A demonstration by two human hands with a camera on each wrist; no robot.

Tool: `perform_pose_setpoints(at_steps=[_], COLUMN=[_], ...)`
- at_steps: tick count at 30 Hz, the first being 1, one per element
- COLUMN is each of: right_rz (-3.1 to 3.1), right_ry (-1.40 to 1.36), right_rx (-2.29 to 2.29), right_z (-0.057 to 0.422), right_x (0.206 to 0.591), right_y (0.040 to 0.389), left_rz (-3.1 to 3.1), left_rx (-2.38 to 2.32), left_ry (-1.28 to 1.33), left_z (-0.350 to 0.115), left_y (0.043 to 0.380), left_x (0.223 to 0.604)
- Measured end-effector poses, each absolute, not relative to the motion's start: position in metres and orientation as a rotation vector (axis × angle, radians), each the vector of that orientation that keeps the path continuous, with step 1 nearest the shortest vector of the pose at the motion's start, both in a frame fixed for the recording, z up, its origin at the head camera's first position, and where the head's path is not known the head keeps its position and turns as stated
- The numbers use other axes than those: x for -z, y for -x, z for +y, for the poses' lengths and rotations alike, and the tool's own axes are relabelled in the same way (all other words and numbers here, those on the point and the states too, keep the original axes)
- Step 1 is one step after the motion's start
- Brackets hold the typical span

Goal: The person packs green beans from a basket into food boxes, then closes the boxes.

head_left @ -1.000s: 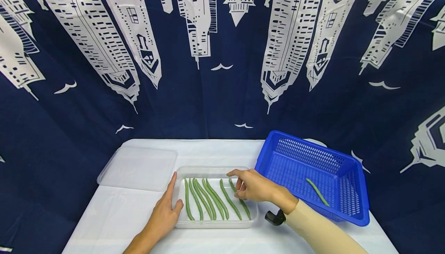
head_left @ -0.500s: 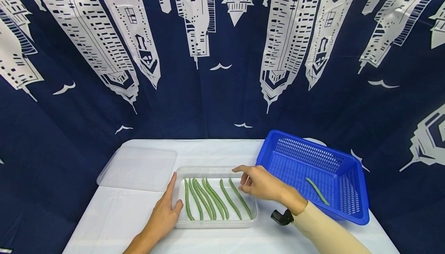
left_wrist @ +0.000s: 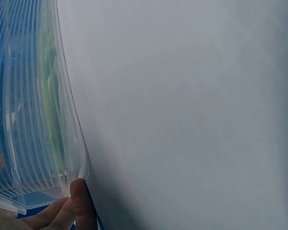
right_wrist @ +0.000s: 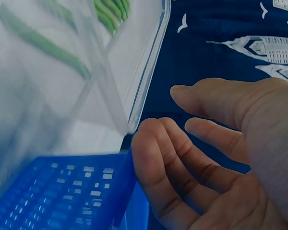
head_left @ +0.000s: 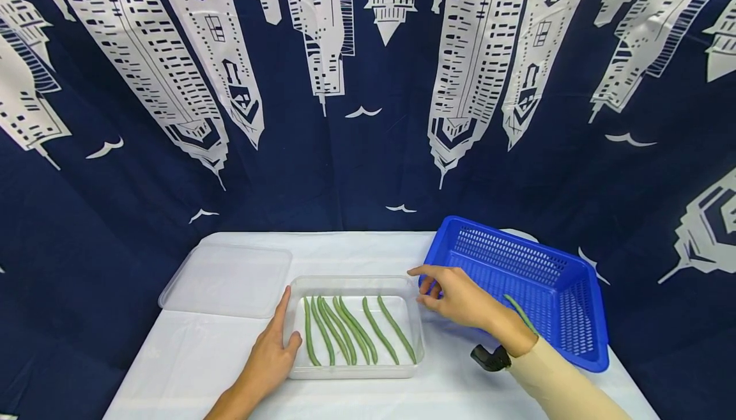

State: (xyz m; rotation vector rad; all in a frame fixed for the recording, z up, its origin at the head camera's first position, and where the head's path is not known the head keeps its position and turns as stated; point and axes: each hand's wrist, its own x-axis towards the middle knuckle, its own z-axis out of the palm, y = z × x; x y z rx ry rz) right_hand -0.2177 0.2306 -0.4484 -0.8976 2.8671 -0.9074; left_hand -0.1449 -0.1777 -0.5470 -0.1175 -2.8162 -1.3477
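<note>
A clear plastic container stands on the table in the head view, with several green beans laid side by side in it. Along its left wall my left hand rests with the index finger straight and the thumb at the front left corner. The left wrist view has fingertips right at the container's edge. My right hand hovers between the container and a blue basket, holding nothing, its index finger extended and the others loosely bent. One bean lies in the basket, partly covered by my right wrist.
A translucent lid lies flat on the white table, left of the container. Behind the table hangs a navy cloth printed with white buildings. A black strap device sits on my right wrist.
My right hand has moved right, from over the rightmost bean in the container toward the basket. That bean now shows whole, lying in the container. My left hand has stayed put.
</note>
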Motion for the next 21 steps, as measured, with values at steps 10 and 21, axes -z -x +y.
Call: perform_pose_setpoints(at_steps=[10,21], right_rz=[2.951,2.95], right_ry=[0.795,0.73], right_rx=[0.908,0.841], right_z=[0.262,0.307], right_x=[0.446,0.454], right_y=[0.219,0.223], left_rz=[-2.812,-2.818], left_rx=[1.345,1.365], left_ry=[0.117,0.117], left_z=[-0.178,-0.178], left_y=[0.144,0.144], left_x=[0.547,0.545])
